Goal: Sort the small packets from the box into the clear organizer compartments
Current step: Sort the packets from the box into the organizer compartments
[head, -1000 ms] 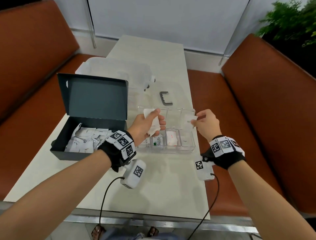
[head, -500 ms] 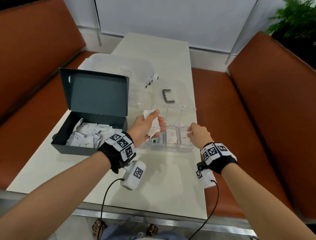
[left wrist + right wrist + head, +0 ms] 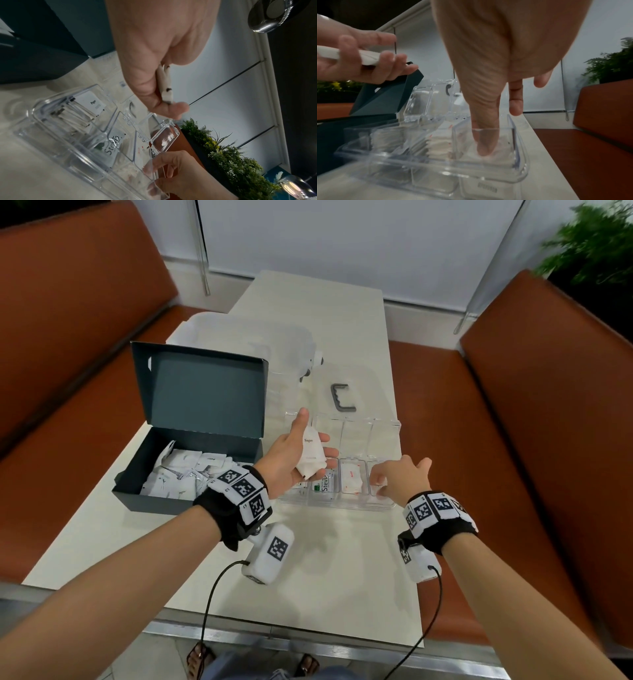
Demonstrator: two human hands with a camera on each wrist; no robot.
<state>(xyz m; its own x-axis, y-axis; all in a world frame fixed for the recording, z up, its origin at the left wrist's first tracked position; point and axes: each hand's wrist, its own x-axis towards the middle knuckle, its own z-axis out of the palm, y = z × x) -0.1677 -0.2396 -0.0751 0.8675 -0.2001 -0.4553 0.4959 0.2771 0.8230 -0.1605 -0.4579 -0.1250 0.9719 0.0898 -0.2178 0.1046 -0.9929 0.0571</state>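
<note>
White paper packets (image 3: 310,455) sat pinched in your left hand (image 3: 291,460), ready to sort. Your right hand (image 3: 399,481) had loose fingers (image 3: 485,142) pressing a packet flat in the clear organizer's (image 3: 337,503) right-end slot. More waited in the box (image 3: 137,494).

I am pinching a thin stack of white packets (image 3: 165,83) in my left hand (image 3: 154,44) above the clear organizer (image 3: 82,135). Below, my right hand (image 3: 180,174) is reaching its fingers into the end compartment. A Stevia packet (image 3: 112,145) is lying in a middle compartment.
</note>
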